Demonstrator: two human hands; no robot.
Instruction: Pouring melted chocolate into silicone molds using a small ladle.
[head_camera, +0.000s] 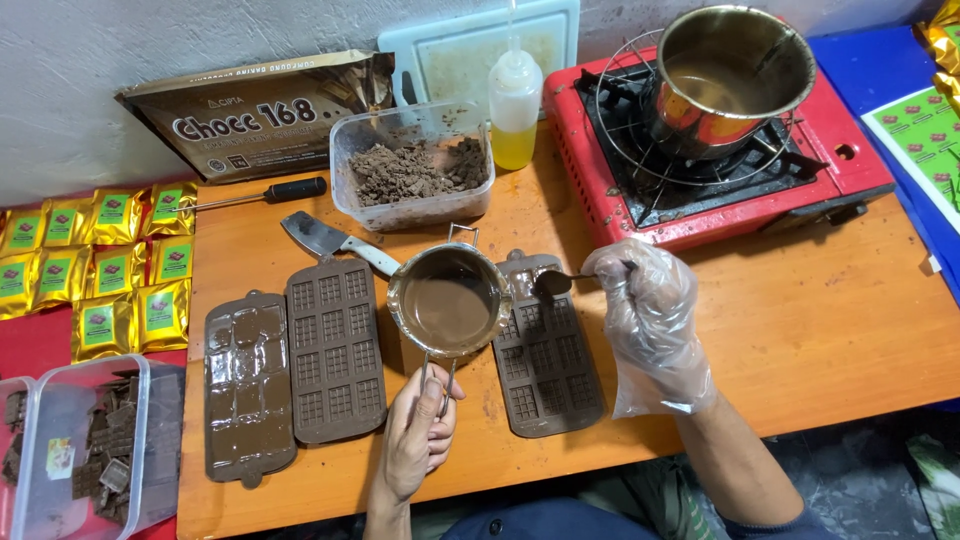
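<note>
Steel, small and round, the wire-handled pouring cup (449, 300) holds smooth brown melted chocolate and hangs just above the wooden bench (800, 320), between two brown silicone bar moulds; the bare left hand (418, 435) is closed around its thin handle near the bench's front edge. Covered by a loose clear plastic glove, the right hand (650, 320) pinches the handle of a metal spoon (560, 281), whose chocolate-coated bowl sits over the top end of the right-hand mould (545, 345), its grid cavities mostly bare. Left of the cup lie a middle mould (335, 350) with empty cells and a far-left mould (248, 385) filled level with chocolate. Behind, a clear plastic tub (410, 165) carries rough chopped chocolate, just beside a squeeze bottle of yellow liquid (515, 100). A red portable gas stove (720, 140) bears a shiny steel pot (725, 75) with dark liquid inside. At the left edge, a clear lidded box (85, 450) holds finished squares near gold foil packets (100, 270). Open wood lies to the right of the gloved hand
</note>
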